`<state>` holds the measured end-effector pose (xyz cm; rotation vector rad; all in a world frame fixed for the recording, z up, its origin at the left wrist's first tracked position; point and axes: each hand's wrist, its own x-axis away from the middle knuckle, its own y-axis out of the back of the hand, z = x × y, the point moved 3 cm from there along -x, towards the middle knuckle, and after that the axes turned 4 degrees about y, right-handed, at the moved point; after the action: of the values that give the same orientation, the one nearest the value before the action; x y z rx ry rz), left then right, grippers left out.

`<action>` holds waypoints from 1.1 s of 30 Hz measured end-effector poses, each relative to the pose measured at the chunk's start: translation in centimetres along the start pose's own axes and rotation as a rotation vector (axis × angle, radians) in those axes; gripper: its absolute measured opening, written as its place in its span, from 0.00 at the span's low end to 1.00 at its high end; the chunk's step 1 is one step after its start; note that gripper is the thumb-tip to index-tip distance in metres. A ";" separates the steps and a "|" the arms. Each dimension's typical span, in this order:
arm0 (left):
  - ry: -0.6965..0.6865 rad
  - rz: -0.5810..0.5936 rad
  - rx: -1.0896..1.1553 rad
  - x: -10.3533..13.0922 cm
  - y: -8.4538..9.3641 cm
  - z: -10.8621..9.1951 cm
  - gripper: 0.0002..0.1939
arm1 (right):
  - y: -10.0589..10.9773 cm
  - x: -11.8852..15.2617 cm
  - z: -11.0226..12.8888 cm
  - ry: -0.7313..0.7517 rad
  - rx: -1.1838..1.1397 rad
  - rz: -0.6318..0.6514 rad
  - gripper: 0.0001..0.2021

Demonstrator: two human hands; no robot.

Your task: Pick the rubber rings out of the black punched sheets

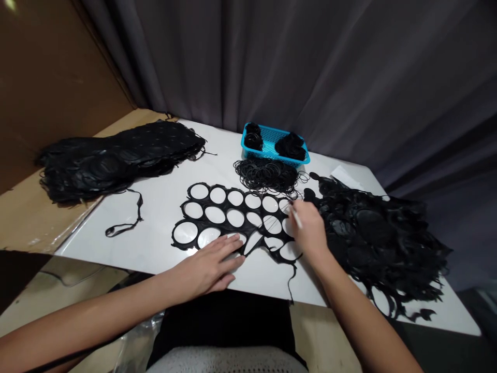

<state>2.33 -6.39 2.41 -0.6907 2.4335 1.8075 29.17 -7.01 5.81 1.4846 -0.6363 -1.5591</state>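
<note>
A thin black rubber-like sheet [225,226] with rows of round holes lies on the white table. My left hand [213,267] rests flat on its near edge, fingers stretched out, covering part of the lowest row. At the sheet's right end, my right hand [310,228] is closed around a thin white-handled tool [297,217]. Its tip points at the upper right holes and is too small to make out. Near my left fingertips the webbing is pulled into a slanted strip. A loose strip [291,282] hangs from the near right corner.
Thin black rings [267,176] lie heaped before a blue basket [272,140] holding more black pieces. A stack of black sheets [116,160] sits at left, near a loose strip [137,212]. At right are piled black scraps [380,238] and white paper [345,177]. Grey curtain stands behind.
</note>
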 end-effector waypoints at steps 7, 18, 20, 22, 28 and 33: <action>0.049 0.032 0.059 -0.8 1.9 -0.8 0.16 | -1.6 -1.9 -3.1 -0.735 -1.141 0.201 0.16; -0.026 0.087 -0.054 -3.4 -0.4 0.7 0.29 | -0.5 0.8 -1.2 -0.950 -1.850 0.480 0.15; -0.027 0.103 -0.068 -3.1 -0.5 0.8 0.30 | -0.2 0.4 -2.6 -1.029 -1.854 0.165 0.15; -0.019 0.119 -0.068 -2.8 -0.3 0.7 0.30 | -0.3 -0.2 -3.7 -1.070 -1.793 -0.105 0.13; -0.014 0.178 -0.069 -2.0 0.6 -0.5 0.34 | -2.4 -1.5 -0.8 -0.716 -1.262 0.209 0.11; -0.024 0.170 -0.069 -1.4 1.4 -1.1 0.38 | -3.2 -0.9 3.4 -0.411 -0.964 0.509 0.10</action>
<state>3.36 -6.59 4.43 -0.4760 2.4943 1.9547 25.05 -5.37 4.13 0.2583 -0.3424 -1.4298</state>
